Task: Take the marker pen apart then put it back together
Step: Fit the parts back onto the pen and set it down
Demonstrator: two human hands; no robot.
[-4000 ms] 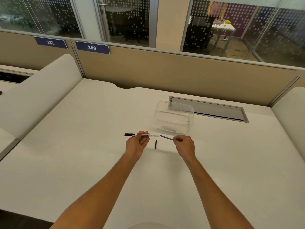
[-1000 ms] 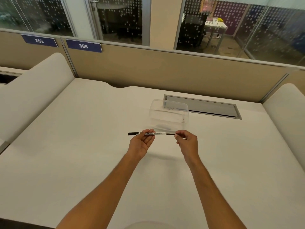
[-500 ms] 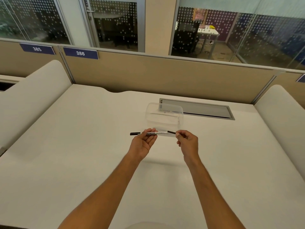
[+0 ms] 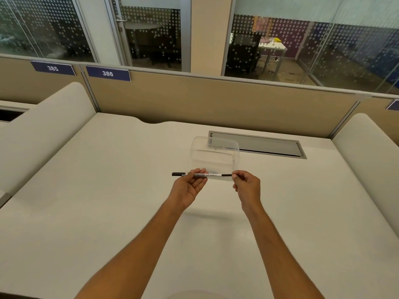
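Marker pen (image 4: 206,175) held level above the white desk (image 4: 108,190), black cap pointing left. Left hand (image 4: 188,187) palm up, fingers loosely curled, pinching the barrel. Right hand (image 4: 246,187) closed, fingertips gripping the pen's right black end. Clear plastic box (image 4: 214,155) just beyond, on the desk.
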